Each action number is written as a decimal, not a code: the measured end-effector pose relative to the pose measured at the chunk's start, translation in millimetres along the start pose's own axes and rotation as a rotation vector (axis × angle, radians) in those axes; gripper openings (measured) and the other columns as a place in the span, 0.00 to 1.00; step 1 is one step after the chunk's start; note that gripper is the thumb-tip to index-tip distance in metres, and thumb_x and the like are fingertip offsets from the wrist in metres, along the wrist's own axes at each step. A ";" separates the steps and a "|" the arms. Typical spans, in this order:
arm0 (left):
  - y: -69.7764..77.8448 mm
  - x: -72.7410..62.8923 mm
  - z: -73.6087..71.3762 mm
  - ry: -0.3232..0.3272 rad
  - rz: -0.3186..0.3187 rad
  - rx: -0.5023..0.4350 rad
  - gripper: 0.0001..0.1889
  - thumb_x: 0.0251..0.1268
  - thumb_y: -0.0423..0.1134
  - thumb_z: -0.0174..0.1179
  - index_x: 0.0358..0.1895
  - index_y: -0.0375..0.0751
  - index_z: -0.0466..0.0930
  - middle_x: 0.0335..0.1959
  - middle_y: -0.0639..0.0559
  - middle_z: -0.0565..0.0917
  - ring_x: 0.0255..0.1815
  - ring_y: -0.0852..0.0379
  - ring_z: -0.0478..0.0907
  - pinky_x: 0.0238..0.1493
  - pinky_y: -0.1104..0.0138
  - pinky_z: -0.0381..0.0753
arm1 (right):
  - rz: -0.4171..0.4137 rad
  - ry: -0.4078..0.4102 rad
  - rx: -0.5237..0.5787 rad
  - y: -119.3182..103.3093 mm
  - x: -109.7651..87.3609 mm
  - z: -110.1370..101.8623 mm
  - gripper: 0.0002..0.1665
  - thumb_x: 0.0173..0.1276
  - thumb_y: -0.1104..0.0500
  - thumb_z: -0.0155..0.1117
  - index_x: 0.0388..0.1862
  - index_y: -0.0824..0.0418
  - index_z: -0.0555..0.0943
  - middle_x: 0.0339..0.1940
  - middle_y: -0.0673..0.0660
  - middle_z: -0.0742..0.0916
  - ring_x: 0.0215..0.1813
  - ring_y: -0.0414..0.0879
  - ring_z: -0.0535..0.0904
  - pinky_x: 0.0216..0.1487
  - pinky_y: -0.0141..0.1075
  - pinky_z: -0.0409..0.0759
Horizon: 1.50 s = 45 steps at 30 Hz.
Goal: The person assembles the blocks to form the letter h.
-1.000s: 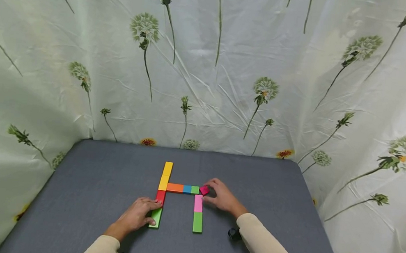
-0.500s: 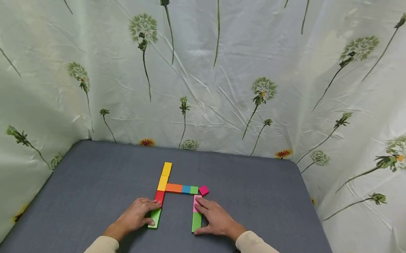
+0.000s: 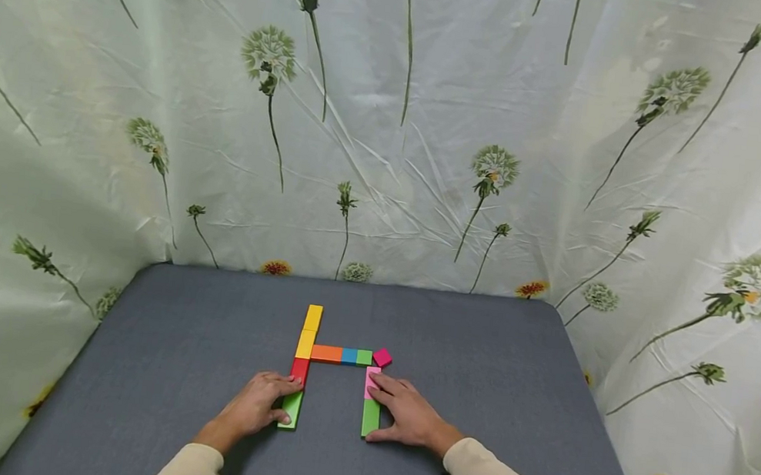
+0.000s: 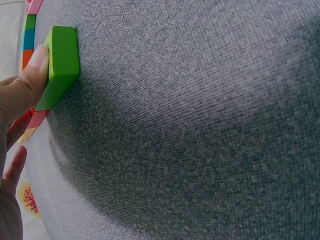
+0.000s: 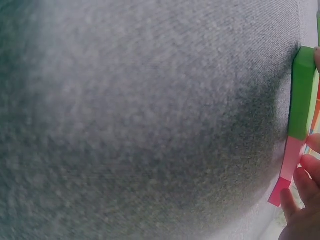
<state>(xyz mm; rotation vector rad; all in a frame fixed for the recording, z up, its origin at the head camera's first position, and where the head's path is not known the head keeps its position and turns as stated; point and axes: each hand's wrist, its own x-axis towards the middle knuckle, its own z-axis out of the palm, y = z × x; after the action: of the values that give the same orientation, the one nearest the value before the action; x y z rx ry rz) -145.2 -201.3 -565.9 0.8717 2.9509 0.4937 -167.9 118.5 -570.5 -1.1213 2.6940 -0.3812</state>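
Observation:
Flat coloured blocks form an h-like figure in the head view. My left hand (image 3: 256, 402) rests on its left column, fingertips on the red block (image 3: 299, 370) and thumb on the light green block (image 3: 293, 406). In the left wrist view the thumb presses that green block's (image 4: 65, 52) top. My right hand (image 3: 409, 412) touches the right column: fingertips on the pink block (image 3: 373, 374), thumb at the near end of the green block (image 3: 371, 416). A magenta square (image 3: 382, 358) lies turned at an angle above the pink block, apart from my fingers.
Two yellow blocks (image 3: 309, 331) continue the left column upward. An orange block (image 3: 326, 353), a blue square (image 3: 349, 356) and a green square (image 3: 364, 357) make the crossbar. The grey tabletop (image 3: 479, 356) meets a flower-patterned curtain (image 3: 413, 194) behind.
My right hand has let go of the magenta square and come nearer, onto the pink and green blocks. Those two have slid slightly right. My left hand stays in place.

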 end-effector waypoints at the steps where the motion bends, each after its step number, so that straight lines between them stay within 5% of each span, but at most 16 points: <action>1: 0.2 -0.1 0.1 -0.002 0.001 -0.002 0.29 0.41 0.43 0.75 0.52 0.35 0.83 0.49 0.47 0.85 0.51 0.48 0.80 0.55 0.51 0.73 | 0.001 0.000 0.000 0.1 -0.5 0.1 0.52 0.56 0.30 0.65 0.71 0.60 0.68 0.74 0.55 0.66 0.71 0.49 0.64 0.69 0.44 0.64; 14: -1.5 0.2 1.9 0.040 0.034 0.008 0.29 0.40 0.44 0.75 0.50 0.34 0.83 0.47 0.47 0.86 0.49 0.49 0.81 0.54 0.51 0.75 | 0.010 0.012 0.011 2.6 -3.5 -1.0 0.51 0.55 0.32 0.67 0.70 0.60 0.69 0.75 0.56 0.66 0.71 0.51 0.65 0.68 0.45 0.65; 27: 0.1 0.7 1.5 -0.019 -0.018 0.000 0.30 0.41 0.44 0.74 0.52 0.35 0.83 0.49 0.47 0.85 0.52 0.48 0.80 0.57 0.51 0.73 | 0.029 0.000 0.039 6.1 -3.1 0.4 0.50 0.55 0.33 0.68 0.70 0.59 0.69 0.75 0.56 0.65 0.72 0.51 0.64 0.69 0.46 0.64; 45: 3.0 -1.4 -1.0 -0.011 0.018 0.028 0.30 0.43 0.43 0.75 0.53 0.35 0.82 0.49 0.47 0.85 0.53 0.48 0.79 0.56 0.52 0.73 | 0.034 -0.016 0.049 4.0 -3.4 -1.1 0.50 0.57 0.33 0.67 0.71 0.59 0.68 0.76 0.56 0.64 0.72 0.51 0.63 0.69 0.46 0.65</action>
<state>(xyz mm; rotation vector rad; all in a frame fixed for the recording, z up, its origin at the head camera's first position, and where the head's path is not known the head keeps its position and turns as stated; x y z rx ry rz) -142.6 -199.9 -564.1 0.9008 2.9491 0.4483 -168.5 123.8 -570.4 -1.0593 2.6707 -0.4284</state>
